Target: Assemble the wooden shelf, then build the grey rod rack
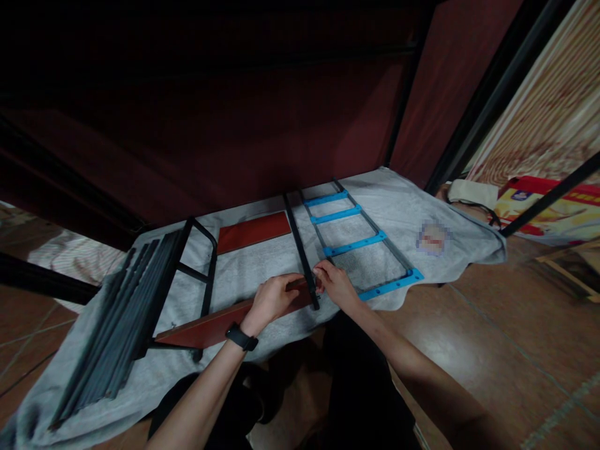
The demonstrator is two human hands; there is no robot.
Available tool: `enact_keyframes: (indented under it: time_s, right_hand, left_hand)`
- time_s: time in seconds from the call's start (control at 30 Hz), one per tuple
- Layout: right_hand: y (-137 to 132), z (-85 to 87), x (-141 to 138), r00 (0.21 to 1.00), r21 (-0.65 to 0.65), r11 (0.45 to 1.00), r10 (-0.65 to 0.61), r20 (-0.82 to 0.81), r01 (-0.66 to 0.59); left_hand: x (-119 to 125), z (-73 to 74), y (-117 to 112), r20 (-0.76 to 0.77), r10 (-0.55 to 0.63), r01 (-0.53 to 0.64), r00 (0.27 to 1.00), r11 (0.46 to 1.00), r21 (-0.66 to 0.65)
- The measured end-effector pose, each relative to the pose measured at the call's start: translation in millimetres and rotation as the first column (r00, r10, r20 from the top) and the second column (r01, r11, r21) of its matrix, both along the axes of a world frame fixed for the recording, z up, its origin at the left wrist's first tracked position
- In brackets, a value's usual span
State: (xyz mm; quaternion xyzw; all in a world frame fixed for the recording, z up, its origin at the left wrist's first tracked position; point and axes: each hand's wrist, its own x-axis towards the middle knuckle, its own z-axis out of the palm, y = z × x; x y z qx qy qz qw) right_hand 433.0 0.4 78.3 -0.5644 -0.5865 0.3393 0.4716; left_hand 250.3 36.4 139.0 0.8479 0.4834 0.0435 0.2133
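My left hand (273, 298), a black watch on its wrist, is closed over the end of a long reddish-brown board (206, 328) that lies on a grey cloth (253, 262). My right hand (335, 284) pinches the near end of a black metal bar (300, 250), right where bar and board meet. What its fingertips hold there is too small to make out. Just right of that hand lies a grey frame with blue cross rungs (356, 240).
A stack of several dark grey slats (117, 312) lies at the left, beside a black tube frame (204, 269). A second red-brown panel (253, 231) sits farther back. Dark red panels and black posts stand behind. A colourful box (548, 209) lies on the tiled floor at the right.
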Motion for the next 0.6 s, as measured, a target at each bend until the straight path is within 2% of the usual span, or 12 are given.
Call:
enact_keyframes:
  time_s: [0.13, 0.27, 0.33, 0.47, 0.6]
  right_hand:
    - [-7.2, -9.3, -5.6, 0.996, -0.007, 0.997, -0.076, -0.054, 0.076]
    - [-12.4, -19.8, -3.1, 0.965, -0.037, 0.999, -0.016, -0.262, 0.007]
    - [-12.4, -21.1, 0.7, 0.956, -0.04, 0.999, 0.022, -0.292, -0.035]
    - [-8.9, -14.3, 5.9, 0.994, -0.037, 0.998, 0.044, -0.098, -0.048]
    - [-5.2, -9.4, 2.6, 0.997, -0.035, 0.999, -0.003, 0.08, 0.006]
  left_hand:
    - [-1.0, -2.0, 0.1, 0.003, -0.011, 0.011, 1.0, 1.0, 0.019]
    - [-2.2, -2.3, -0.8, 0.002, -0.022, 0.022, 1.0, 0.999, 0.031]
    - [-2.4, -1.6, -1.7, 0.0, -0.031, 0.031, 1.0, 0.999, 0.039]
    - [-2.0, 0.5, -4.2, -0.026, -0.017, 0.018, 1.0, 0.999, 0.035]
    - [-1.8, 0.5, -6.5, -0.029, -0.005, 0.006, 1.0, 0.999, 0.048]
